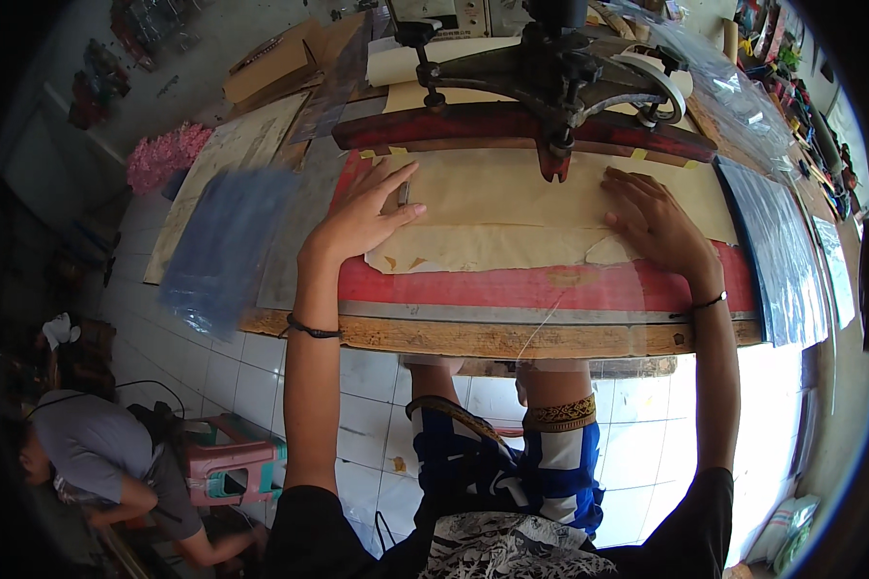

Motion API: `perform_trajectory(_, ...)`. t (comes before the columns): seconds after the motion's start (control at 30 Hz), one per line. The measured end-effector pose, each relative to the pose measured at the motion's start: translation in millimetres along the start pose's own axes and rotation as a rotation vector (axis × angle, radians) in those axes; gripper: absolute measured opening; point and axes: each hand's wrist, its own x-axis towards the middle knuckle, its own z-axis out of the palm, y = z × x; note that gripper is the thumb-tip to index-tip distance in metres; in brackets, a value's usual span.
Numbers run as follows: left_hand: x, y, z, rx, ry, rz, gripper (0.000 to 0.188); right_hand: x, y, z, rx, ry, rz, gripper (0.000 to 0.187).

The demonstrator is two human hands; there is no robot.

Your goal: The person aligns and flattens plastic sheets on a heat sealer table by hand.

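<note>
My left hand [369, 214] rests with its fingers stretched out at the left end of a tan paper sheet [512, 198]. A small dark strip shows beside its fingers. My right hand [658, 224] lies flat at the sheet's right part, fingers spread. The sheet has a torn, uneven near edge and lies over a red mat [434, 288]. Clear film seems to cover part of it and hang past the table's front edge. Just beyond my hands, a dark metal machine head [560, 82] carries a long red bar [439, 127] with a forked tip pointing toward me.
Stacks of bluish plastic sheets lie left [224, 241] and right [772, 251]. A wooden edge [492, 338] bounds the table in front. Behind are a cardboard box [275, 66] and pink material [167, 154]. Another person [101, 444] bends beside a pink stool [227, 468] at lower left.
</note>
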Motion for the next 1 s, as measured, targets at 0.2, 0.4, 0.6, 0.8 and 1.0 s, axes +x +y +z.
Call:
perform_trajectory(0.2,-1,1,-2,0.031,-0.032,-0.043,0.061,0,-4,0,0.021,-0.002,0.015,0.048)
perform_trajectory(0.4,-3,1,-2,-0.073,0.075,0.023,0.051,-6,-8,-8,-0.015,0.034,-0.023,0.043)
perform_trajectory(0.6,-16,22,-20,0.014,0.151,0.031,0.027,-10,-15,-23,0.048,0.099,-0.014,0.019)
perform_trajectory(0.8,-13,18,-15,-0.123,0.173,0.042,0.023,-10,-20,-25,0.113,0.101,-0.027,0.009)
perform_trajectory(1.0,-15,12,-11,-0.237,0.127,0.013,0.026,-11,-22,-25,0.125,0.055,-0.002,0.011)
